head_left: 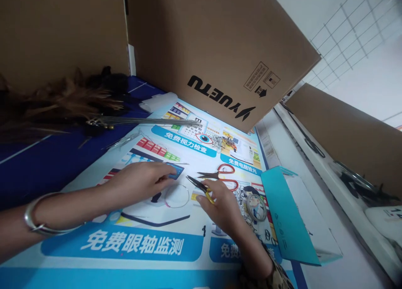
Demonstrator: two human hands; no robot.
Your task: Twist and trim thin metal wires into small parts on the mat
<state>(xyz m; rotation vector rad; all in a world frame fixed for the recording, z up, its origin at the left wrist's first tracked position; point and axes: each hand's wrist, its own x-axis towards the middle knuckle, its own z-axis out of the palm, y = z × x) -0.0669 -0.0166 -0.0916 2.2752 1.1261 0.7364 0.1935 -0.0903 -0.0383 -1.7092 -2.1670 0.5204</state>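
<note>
My left hand (153, 176) is over the printed sheet with its fingers curled and pinched together. What they hold, if anything, is too fine to make out; a thin wire end shows just past the fingertips. My right hand (220, 201) grips small pliers (198, 184) with yellow handles, their dark jaws pointing toward the left hand. Between and just below the hands lies a thin wire ring (189, 195). Red-handled scissors (216, 175) rest open beyond the right hand, blades toward the left.
A bundle of long wires (150, 121) lies across the back. Small metal pieces (220, 141) are piled behind the scissors. A wire coil (256, 208) sits right of my wrist, beside a teal box (290, 222). Brown feathers (78, 92) lie left; a large carton (213, 42) stands behind.
</note>
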